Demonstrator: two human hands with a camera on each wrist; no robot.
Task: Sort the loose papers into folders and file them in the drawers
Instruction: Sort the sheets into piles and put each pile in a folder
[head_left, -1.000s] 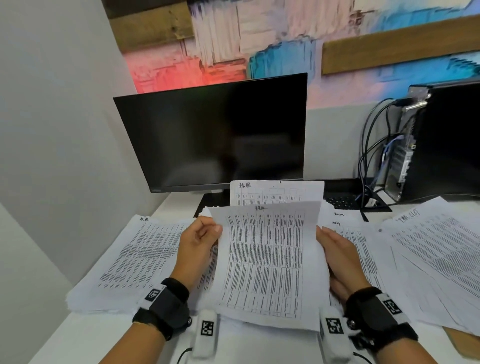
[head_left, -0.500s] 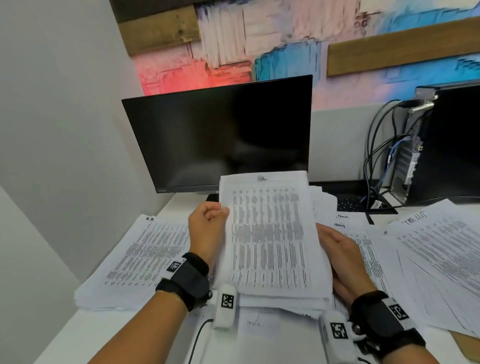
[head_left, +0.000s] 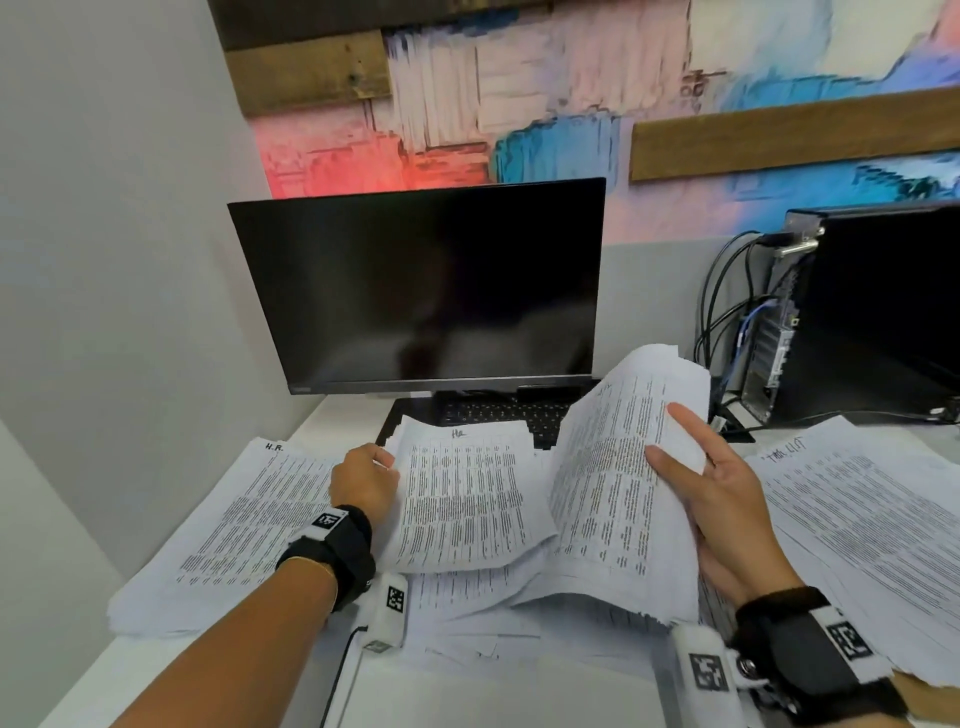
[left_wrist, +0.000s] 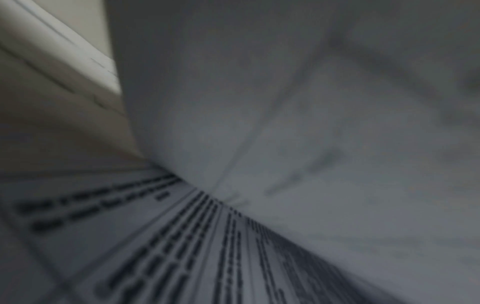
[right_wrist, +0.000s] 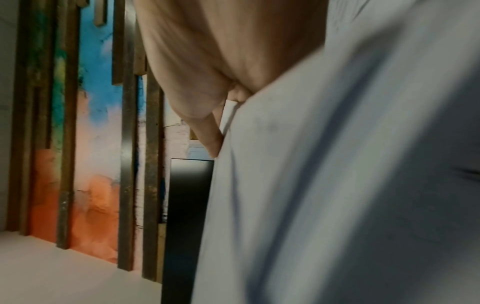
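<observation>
A thick bundle of printed papers (head_left: 618, 499) stands tilted on its edge at centre right. My right hand (head_left: 675, 447) holds its right side, thumb and index finger lying on the printed face, the other fingers hidden behind it. In the right wrist view the bundle (right_wrist: 337, 185) fills the right half beside my palm. Another few sheets marked "HR" (head_left: 462, 493) lie in the middle, and my left hand (head_left: 382, 460) grips their left edge with curled fingers. The left wrist view shows only blurred printed rows (left_wrist: 182, 246) under a lifted sheet.
A paper pile marked "H.R." (head_left: 249, 519) lies at left and a wide spread of sheets (head_left: 857, 530) at right. Behind stand a dark monitor (head_left: 426, 291), a keyboard (head_left: 498, 415) and a PC tower (head_left: 872, 312) with cables (head_left: 727, 312). A grey wall closes the left side.
The stack both hands held upright before the monitor has split. My right hand has swung the thick bundle to the right and tilted it; my left hand has come down with the remaining sheets.
</observation>
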